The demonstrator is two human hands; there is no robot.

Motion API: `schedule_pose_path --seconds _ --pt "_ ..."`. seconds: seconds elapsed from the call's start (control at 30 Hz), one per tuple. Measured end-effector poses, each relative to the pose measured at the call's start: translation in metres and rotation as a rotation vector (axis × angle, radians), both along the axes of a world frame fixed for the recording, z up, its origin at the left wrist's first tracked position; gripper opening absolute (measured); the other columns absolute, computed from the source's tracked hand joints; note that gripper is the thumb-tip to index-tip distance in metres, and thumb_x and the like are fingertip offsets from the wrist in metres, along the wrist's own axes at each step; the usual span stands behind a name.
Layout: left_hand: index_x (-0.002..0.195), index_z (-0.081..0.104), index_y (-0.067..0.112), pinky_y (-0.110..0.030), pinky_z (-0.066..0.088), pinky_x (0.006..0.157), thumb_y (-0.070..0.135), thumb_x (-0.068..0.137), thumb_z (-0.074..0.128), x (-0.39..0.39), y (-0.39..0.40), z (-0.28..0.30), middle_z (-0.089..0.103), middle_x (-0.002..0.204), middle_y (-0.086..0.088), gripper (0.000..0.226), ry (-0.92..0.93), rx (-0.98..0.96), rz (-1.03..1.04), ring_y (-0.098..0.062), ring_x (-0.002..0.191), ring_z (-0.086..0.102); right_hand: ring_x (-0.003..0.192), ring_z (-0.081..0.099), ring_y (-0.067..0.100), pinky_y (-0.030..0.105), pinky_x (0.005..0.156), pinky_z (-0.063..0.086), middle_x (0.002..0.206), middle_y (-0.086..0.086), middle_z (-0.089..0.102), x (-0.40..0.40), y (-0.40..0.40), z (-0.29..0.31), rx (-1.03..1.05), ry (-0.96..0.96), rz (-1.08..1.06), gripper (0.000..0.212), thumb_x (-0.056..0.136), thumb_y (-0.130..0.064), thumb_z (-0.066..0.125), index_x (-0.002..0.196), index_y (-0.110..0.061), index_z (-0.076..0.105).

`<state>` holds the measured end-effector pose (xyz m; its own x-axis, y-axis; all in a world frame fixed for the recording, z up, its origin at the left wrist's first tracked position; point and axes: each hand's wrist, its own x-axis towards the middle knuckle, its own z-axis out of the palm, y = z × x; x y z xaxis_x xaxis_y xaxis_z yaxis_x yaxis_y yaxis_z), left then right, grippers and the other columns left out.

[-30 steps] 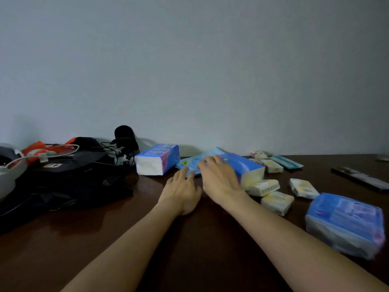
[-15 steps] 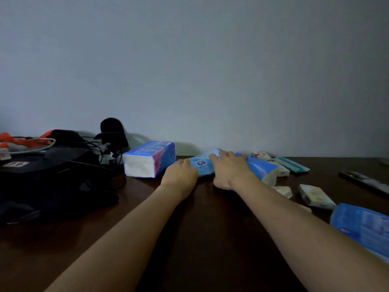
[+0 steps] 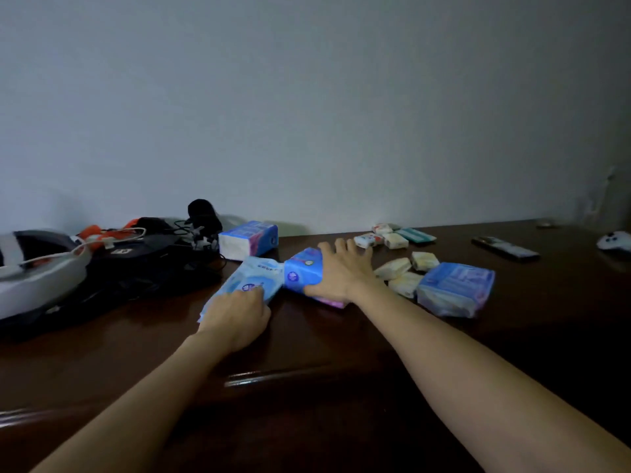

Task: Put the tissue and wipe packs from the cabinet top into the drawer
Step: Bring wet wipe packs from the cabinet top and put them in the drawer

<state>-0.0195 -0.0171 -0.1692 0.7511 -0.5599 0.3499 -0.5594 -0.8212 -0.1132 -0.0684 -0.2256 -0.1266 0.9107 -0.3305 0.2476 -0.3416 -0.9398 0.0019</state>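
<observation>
Blue wipe pack (image 3: 249, 279) lies on the dark bench (image 3: 307, 339) with the left hand (image 3: 239, 314) pinching its near end, while the right hand (image 3: 341, 273) curls round a tissue pack (image 3: 304, 273), and a loose grip could drop both slippery packs.

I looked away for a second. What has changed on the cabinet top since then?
The left hand has taken hold of the flat wipe pack and drawn it nearer. The right hand now grips the blue tissue pack, also pulled nearer. The tissue pack by the wall and small packs stayed put.
</observation>
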Motion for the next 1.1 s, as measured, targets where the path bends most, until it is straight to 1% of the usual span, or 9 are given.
schedule_pose_path --seconds 0.2,0.33,0.43,0.57,0.67,0.8,0.93,1.0,1.1 --pt "0.087 0.054 0.020 -0.035 0.043 0.054 0.032 0.098 0.047 -0.103 0.063 -0.024 0.069 0.077 -0.007 0.018 -0.059 -0.369 0.038 -0.032 0.070 0.066 0.129 0.044 0.032 0.043 0.105 0.041 0.136 0.010 0.050 -0.088 0.045 -0.020 0.321 -0.220 0.054 0.091 0.064 -0.074 0.071 0.136 -0.027 0.043" --pt "0.084 0.041 0.025 -0.034 0.038 0.055 0.044 0.101 0.042 -0.174 0.076 -0.079 0.064 0.075 -0.001 0.026 0.128 -0.620 0.009 -0.032 0.081 0.067 0.119 0.049 0.028 0.042 0.098 0.044 0.129 0.005 0.054 -0.154 0.069 -0.049 0.252 -0.513 0.109 0.086 0.065 -0.075 0.070 0.132 -0.027 0.045" --pt "0.084 0.049 0.023 -0.037 0.044 0.057 0.038 0.101 0.050 -0.218 0.088 -0.127 0.060 0.080 0.001 0.022 0.166 -0.693 -0.052 -0.028 0.083 0.064 0.117 0.046 0.028 0.038 0.099 0.042 0.128 0.006 0.051 -0.200 0.090 -0.106 0.232 -0.729 0.207 0.095 0.067 -0.071 0.071 0.141 -0.019 0.043" --pt "0.089 0.056 0.020 -0.036 0.049 0.065 0.033 0.100 0.052 -0.254 0.107 -0.183 0.053 0.100 0.006 0.017 0.219 -0.793 -0.025 -0.018 0.093 0.057 0.121 0.045 0.030 0.043 0.097 0.044 0.131 0.007 0.050 -0.251 0.113 -0.219 0.466 -0.574 0.137 0.111 0.062 -0.069 0.076 0.149 -0.015 0.036" --pt "0.100 0.053 0.030 -0.033 0.050 0.072 0.045 0.101 0.039 -0.265 0.134 -0.231 0.044 0.124 0.019 0.021 0.317 -0.833 0.039 -0.011 0.105 0.056 0.125 0.043 0.026 0.039 0.095 0.045 0.132 0.003 0.051 -0.277 0.115 -0.296 0.646 -0.199 -0.008 0.116 0.052 -0.073 0.073 0.149 -0.022 0.038" --pt "0.115 0.052 0.030 -0.031 0.050 0.079 0.044 0.104 0.030 -0.273 0.170 -0.291 0.045 0.147 0.015 0.028 0.405 -0.874 0.151 -0.010 0.117 0.057 0.102 0.063 0.012 0.022 0.082 0.051 0.114 -0.005 0.068 -0.290 0.112 -0.363 1.004 0.077 -0.138 0.096 0.039 -0.068 0.081 0.124 -0.029 0.061" --pt "0.112 0.056 0.015 -0.037 0.048 0.070 0.027 0.101 0.044 -0.279 0.192 -0.332 0.069 0.101 -0.014 0.021 0.534 -0.863 0.460 -0.033 0.086 0.066 0.073 0.072 0.004 0.014 0.057 0.050 0.088 -0.008 0.078 -0.291 0.126 -0.402 1.270 0.061 -0.273 0.076 0.041 -0.067 0.084 0.101 -0.023 0.071" --pt "0.103 0.046 0.025 -0.042 0.050 0.060 0.038 0.103 0.036 -0.284 0.200 -0.338 0.066 0.079 -0.009 0.016 0.550 -0.916 0.480 -0.030 0.068 0.063 0.077 0.076 0.010 0.022 0.061 0.055 0.090 -0.002 0.080 -0.294 0.138 -0.415 1.383 0.071 -0.312 0.073 0.045 -0.064 0.086 0.102 -0.020 0.074" --pt "0.097 0.035 0.038 -0.043 0.049 0.054 0.047 0.102 0.031 -0.286 0.206 -0.343 0.062 0.071 -0.001 0.011 0.568 -0.913 0.458 -0.024 0.061 0.062 0.084 0.077 0.014 0.028 0.071 0.057 0.093 -0.002 0.080 -0.297 0.152 -0.431 1.524 0.173 -0.380 0.064 0.063 -0.058 0.085 0.112 -0.018 0.071"
